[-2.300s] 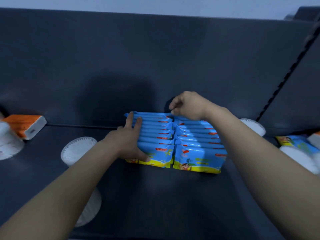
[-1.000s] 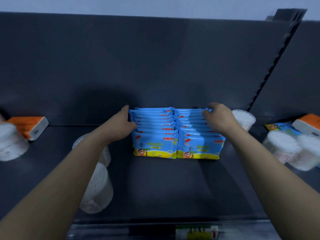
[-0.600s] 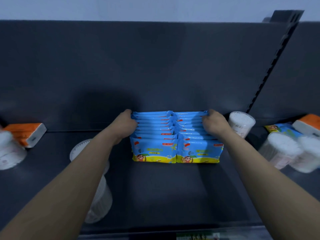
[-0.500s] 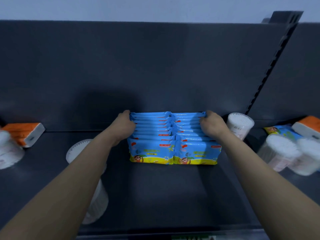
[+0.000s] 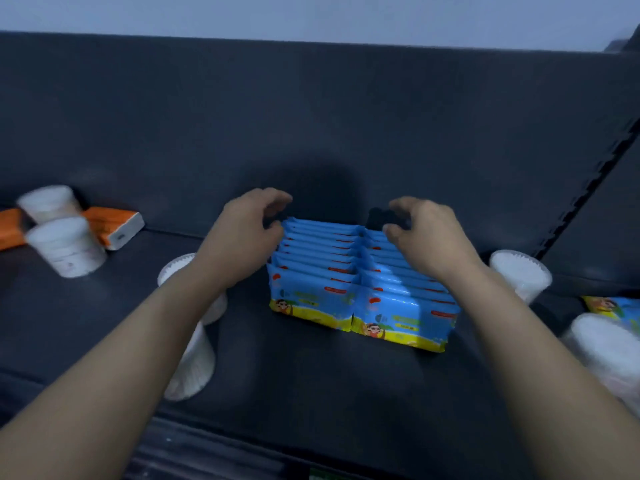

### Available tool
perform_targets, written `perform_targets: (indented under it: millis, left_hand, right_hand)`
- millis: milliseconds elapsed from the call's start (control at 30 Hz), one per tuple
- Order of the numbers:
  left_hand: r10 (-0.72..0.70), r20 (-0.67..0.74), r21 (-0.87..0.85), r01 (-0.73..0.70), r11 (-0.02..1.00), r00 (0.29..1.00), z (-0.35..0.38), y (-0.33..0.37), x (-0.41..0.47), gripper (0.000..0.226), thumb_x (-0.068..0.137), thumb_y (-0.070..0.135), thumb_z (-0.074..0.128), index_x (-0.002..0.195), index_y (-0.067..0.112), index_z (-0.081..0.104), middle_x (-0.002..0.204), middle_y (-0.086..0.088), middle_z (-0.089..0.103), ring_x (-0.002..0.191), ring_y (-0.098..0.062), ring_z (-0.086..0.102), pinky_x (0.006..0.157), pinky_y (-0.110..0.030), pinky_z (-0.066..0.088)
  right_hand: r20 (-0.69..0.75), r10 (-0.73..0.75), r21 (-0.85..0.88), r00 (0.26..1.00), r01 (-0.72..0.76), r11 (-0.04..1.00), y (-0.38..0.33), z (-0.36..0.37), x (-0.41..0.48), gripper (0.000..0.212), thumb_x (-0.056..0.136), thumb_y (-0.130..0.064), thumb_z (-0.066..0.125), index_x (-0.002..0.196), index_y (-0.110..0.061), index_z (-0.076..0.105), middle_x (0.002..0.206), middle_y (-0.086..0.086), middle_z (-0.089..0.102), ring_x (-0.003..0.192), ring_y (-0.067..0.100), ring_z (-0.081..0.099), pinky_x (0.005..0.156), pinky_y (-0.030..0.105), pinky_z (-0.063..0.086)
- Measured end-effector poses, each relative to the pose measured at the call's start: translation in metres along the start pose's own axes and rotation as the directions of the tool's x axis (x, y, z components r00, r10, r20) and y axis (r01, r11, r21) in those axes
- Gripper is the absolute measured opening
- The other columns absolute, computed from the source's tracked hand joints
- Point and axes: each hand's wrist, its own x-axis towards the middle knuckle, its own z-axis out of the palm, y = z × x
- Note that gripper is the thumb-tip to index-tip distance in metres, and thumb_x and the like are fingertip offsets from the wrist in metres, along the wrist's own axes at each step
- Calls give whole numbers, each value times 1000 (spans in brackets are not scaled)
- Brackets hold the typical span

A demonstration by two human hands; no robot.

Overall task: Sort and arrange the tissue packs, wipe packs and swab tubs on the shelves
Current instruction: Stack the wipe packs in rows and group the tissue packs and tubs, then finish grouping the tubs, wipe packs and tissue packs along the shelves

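Note:
Two side-by-side rows of blue and yellow wipe packs stand upright in the middle of the dark shelf. My left hand hovers at the back left corner of the rows with loosely curled fingers, holding nothing. Over the back of the right row, my right hand is also loosely curled and holds nothing. White swab tubs sit around: one right of the packs, one at the left, and one lying under my left forearm. An orange tissue pack lies at the back left.
A loose wipe pack and another swab tub lie at the far right. A further tub and a second orange pack sit at the far left. The shelf's back panel stands close behind the rows.
Both hands have let go of the sides of the wipe rows and lifted slightly above their back end. The view has swung left, and the rows now sit slightly skewed.

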Motion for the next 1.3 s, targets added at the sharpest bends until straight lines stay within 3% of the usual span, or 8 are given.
perform_targets:
  millis: [100,167,367,600,767,967,1100,1300]
  left_hand:
    - [-4,-107,45,9,999,994,-21,-3,-19,40,79,-5,55,115,11,63,105,6,60,95,-3,55,80,1,35]
    - [-50,-163,51,60,997,985,-35,-10,-32,38,80,-4,56,112,14,65,100,8,61,92,-3,56,80,-4,38]
    - [-143,-194,114,167,979,971,-76,-42,-74,34,84,0,57,114,14,63,106,10,58,98,0,51,79,9,27]
    - [-218,-272,125,259,958,937,-135,-121,-91,33,82,3,58,111,18,65,109,4,64,103,-9,57,89,-16,38]
    - [-219,-282,114,260,959,934,-189,-189,-85,33,83,2,56,113,14,63,107,6,59,102,-10,54,88,-20,38]
    - [-220,-309,114,265,957,925,-244,-263,-72,34,84,1,55,115,13,63,107,5,60,95,-5,52,75,3,32]
    - [-264,-299,122,311,943,917,-267,-297,-67,34,86,3,54,118,13,61,115,1,61,103,-8,52,87,-16,34]
    - [-411,-298,140,465,874,862,-279,-346,-67,34,86,5,54,119,12,60,120,-4,60,109,-18,55,89,-22,37]
  right_hand:
    - [39,-131,59,991,128,990,-21,9,-1,45,91,-23,56,134,-15,50,133,6,56,122,24,51,101,32,41]
    - [73,-208,87,975,201,976,-37,19,-4,46,91,-24,57,135,-15,49,136,5,53,125,22,48,103,32,38]
    - [164,-342,107,925,328,939,-96,49,-6,47,91,-28,57,136,-16,48,136,6,51,127,23,45,106,35,35]
    - [213,-444,77,870,438,895,-187,91,7,49,91,-32,57,136,-16,46,135,6,51,124,23,47,104,36,39]
    - [249,-444,55,861,445,894,-268,133,22,52,92,-34,55,139,-17,41,140,5,47,126,23,45,105,38,39]
    - [287,-421,0,860,440,898,-346,179,55,53,92,-35,55,139,-16,42,142,5,46,128,23,45,104,37,39]
    - [343,-371,-27,863,404,914,-366,204,87,47,92,-29,54,135,-12,46,136,9,51,123,26,49,101,37,42]
    - [474,-322,-12,820,371,929,-373,249,129,45,95,-26,50,136,-8,45,139,12,48,126,26,46,99,30,37]
